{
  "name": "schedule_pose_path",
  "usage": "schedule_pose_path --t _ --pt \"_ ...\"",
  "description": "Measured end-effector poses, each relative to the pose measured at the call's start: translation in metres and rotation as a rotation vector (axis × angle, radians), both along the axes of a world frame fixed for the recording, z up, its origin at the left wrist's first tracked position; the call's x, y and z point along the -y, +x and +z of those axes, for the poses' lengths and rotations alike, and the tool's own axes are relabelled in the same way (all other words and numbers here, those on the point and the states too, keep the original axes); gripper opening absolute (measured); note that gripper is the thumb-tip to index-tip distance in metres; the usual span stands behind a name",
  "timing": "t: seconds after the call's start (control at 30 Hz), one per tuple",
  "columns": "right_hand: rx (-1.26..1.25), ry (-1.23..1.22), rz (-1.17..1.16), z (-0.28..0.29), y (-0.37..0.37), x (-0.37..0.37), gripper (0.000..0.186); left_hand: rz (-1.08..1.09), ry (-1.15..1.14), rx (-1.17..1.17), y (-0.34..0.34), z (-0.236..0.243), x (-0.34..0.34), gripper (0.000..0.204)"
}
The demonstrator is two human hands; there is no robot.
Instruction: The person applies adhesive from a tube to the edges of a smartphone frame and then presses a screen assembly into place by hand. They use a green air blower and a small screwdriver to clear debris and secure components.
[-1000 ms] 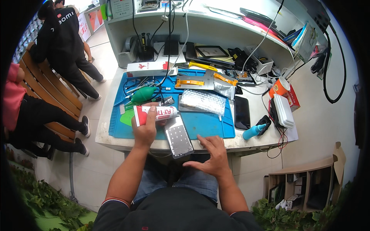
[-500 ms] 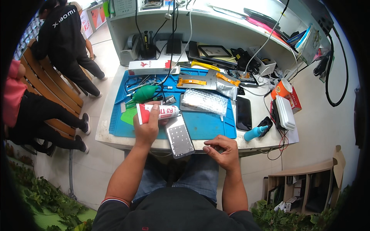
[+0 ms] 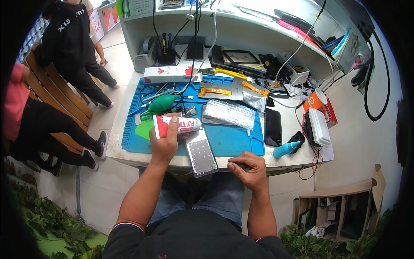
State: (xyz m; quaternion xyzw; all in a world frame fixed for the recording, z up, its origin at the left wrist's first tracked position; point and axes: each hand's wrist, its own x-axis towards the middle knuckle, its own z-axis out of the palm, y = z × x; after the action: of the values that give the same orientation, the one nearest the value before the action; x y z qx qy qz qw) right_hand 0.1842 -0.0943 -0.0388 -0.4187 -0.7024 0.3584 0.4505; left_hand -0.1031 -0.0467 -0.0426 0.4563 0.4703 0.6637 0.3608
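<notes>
My left hand (image 3: 166, 144) grips a red and white tube (image 3: 177, 127) crosswise at the front left of the blue mat (image 3: 233, 144). Just beneath the tube, a thin silver panel with rows of small light squares (image 3: 201, 155) slants to the desk's front edge; whether those fingers also touch it I cannot tell. My right hand (image 3: 248, 168) is curled closed beside the panel's lower end, thumb against forefinger; what it holds, if anything, is hidden. Behind the tube lie a green blower bulb (image 3: 161, 105), a bubble-wrapped item (image 3: 228, 114) and packaged orange flex cables (image 3: 215, 92).
A black phone (image 3: 273, 127), blue bottle (image 3: 282, 150), white case (image 3: 318, 127) and orange cup (image 3: 315, 101) crowd the right side. Cables hang from the shelf (image 3: 233, 11) across the desk. Several people, one in black (image 3: 69, 43), are at the left by a wooden bench (image 3: 73, 110).
My right hand's fingers have closed from a spread pose a second ago, drawing the thumb up to the forefinger. My left hand with the tube sits slightly higher and further right in view.
</notes>
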Motion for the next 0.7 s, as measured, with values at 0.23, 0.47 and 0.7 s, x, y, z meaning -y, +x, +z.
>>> schedule_pose_path --t 0.23,0.47,0.7 --pt "0.002 0.0 -0.003 -0.0004 0.0002 -0.0001 0.016 -0.009 -0.005 0.001 0.0002 0.0019 0.0005 0.029" --pt "-0.019 0.004 -0.004 -0.0004 -0.0013 0.0001 0.014 -0.012 0.002 -0.001 0.0004 0.0025 0.0014 0.029" --pt "-0.012 -0.004 -0.01 -0.0024 -0.0002 0.0001 0.014 -0.017 0.004 0.002 -0.0004 0.0004 0.0012 0.028"
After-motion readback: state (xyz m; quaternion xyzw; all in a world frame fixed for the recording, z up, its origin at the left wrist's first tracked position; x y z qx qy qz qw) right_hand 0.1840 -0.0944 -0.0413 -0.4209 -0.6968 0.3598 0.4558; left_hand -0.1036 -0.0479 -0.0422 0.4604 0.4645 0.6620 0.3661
